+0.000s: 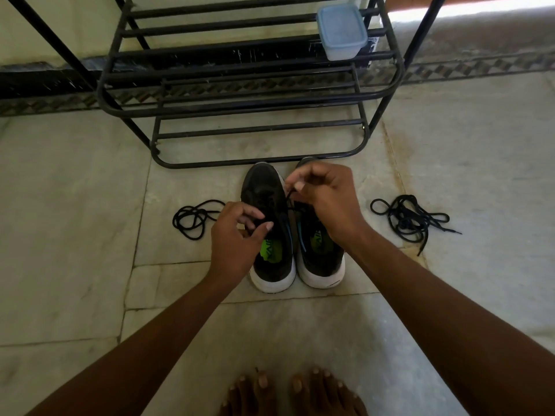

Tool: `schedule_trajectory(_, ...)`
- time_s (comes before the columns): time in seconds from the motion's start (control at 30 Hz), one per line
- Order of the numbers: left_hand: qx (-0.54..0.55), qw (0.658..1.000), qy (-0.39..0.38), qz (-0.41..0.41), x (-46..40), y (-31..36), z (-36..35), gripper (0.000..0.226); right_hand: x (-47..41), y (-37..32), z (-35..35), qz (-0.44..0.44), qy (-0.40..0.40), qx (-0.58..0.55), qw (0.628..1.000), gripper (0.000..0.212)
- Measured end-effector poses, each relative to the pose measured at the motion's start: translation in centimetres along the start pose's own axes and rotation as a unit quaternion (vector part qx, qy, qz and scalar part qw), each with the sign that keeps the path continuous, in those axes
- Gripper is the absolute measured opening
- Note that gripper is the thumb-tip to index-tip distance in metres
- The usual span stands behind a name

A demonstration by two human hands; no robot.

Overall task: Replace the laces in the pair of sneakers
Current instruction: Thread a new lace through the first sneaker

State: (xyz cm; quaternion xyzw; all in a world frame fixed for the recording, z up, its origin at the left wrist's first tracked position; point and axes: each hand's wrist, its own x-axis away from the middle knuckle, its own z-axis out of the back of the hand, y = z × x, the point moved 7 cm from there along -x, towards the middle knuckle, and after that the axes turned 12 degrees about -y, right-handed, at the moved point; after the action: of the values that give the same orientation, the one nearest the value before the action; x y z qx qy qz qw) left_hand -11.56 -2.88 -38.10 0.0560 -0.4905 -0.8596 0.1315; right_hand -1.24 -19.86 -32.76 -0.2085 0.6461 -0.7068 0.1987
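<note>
Two black sneakers with white soles stand side by side on the floor, heels toward me: the left sneaker and the right sneaker. My left hand curls its fingers at the left sneaker's lacing area, on the tongue or lace; which one is unclear. My right hand pinches a black lace end that runs down to the left sneaker's eyelets. A loose black lace lies on the floor to the left. Another black lace bundle lies to the right.
A black metal shoe rack stands just beyond the sneakers' toes, with a lidded blue plastic box on its upper shelf. The floor is pale stone tile. My bare toes show at the bottom edge.
</note>
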Motion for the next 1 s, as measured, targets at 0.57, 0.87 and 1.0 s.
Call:
schedule_trajectory(0.57,0.003,0.998,0.052,0.037,1.1,0.2,0.9,0.028,0.3,-5.3,0.5,0.06,-0.092,0.212,0.971,0.02)
schedule_trajectory(0.87,0.004,0.997,0.066,0.049,1.4,0.3,1.0,0.028,0.7,-3.6,-1.6,0.024,-0.148,0.314,0.938,0.017)
schedule_trajectory(1.0,-0.01,0.997,0.062,0.045,1.3,0.4,0.9,0.028,0.3,-4.4,-2.0,0.054,-0.137,0.3,0.943,0.018)
